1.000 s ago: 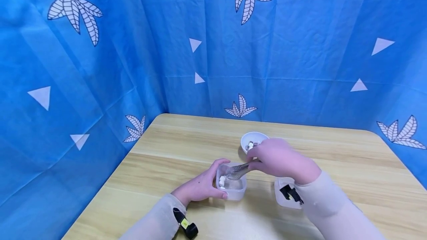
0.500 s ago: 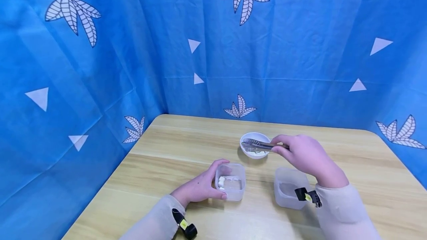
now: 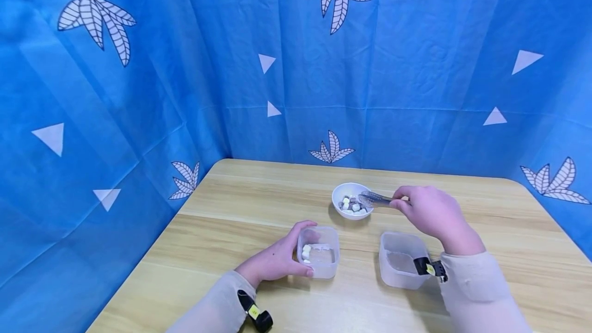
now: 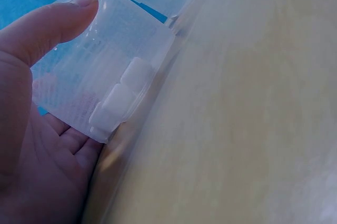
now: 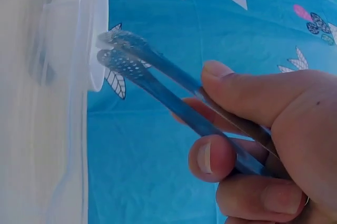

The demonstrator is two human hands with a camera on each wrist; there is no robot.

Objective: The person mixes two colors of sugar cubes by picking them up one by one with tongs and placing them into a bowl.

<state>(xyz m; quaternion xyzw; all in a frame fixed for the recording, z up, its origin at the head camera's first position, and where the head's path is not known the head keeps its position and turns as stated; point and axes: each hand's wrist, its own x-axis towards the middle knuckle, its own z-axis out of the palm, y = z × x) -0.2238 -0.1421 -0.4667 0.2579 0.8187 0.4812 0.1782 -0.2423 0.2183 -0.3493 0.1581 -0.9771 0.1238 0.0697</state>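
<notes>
My left hand (image 3: 279, 258) grips a clear square plastic container (image 3: 326, 271), thumb on the near side and fingers round the far side. Several small white cubes (image 4: 118, 100) lie along its left side. My right hand (image 3: 430, 212) holds metal tongs (image 3: 380, 199) with perforated tips, which stand slightly apart in the right wrist view with nothing seen between them. Those tips are over the right rim of a white bowl (image 3: 339, 211). Inside the bowl are several white and greyish-brown cubes (image 3: 355, 207).
A second clear plastic container (image 3: 401, 277) stands on the table to the right, partly behind the right wrist strap. The wooden table (image 3: 259, 189) ends at blue patterned curtains (image 3: 416, 66) at the back and left.
My right hand has carried the tongs from over the left container to the bowl, then right to its rim, showing the cubes in the bowl. My left hand keeps hold of the container.
</notes>
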